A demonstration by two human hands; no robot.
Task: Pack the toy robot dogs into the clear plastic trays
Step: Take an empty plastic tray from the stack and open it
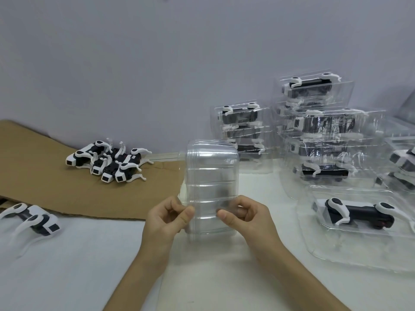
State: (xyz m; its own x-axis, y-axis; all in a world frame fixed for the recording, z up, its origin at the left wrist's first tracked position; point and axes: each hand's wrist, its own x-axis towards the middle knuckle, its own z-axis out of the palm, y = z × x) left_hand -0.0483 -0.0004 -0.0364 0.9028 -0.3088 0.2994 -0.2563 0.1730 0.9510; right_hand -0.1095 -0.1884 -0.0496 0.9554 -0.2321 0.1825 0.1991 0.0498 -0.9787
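A person holds a nested stack of clear plastic trays (212, 176) upright at the centre of a white table (67, 265). Whether its lower end touches the surface cannot be told. The left hand (170, 218) and the right hand (243, 217) take the stack low down on either side, thumbs on the near face and fingers curled behind. Each grip is clamped on the trays.

At far left, a cluster of loose toy robot dogs (107, 162), black and white, lies tangled on a sheet of brown cardboard (45, 182). A single loose dog (33, 218) lies at near left, by the cardboard's near edge.

To the right, an open tray (336, 250) holds one packed dog (357, 214) lying on its side. Beyond it, a tall pile of filled trays (323, 131) stands against the grey wall (134, 63), with a shorter pile (242, 131) just behind the held stack. More filled trays (402, 162) show partly at the right edge.
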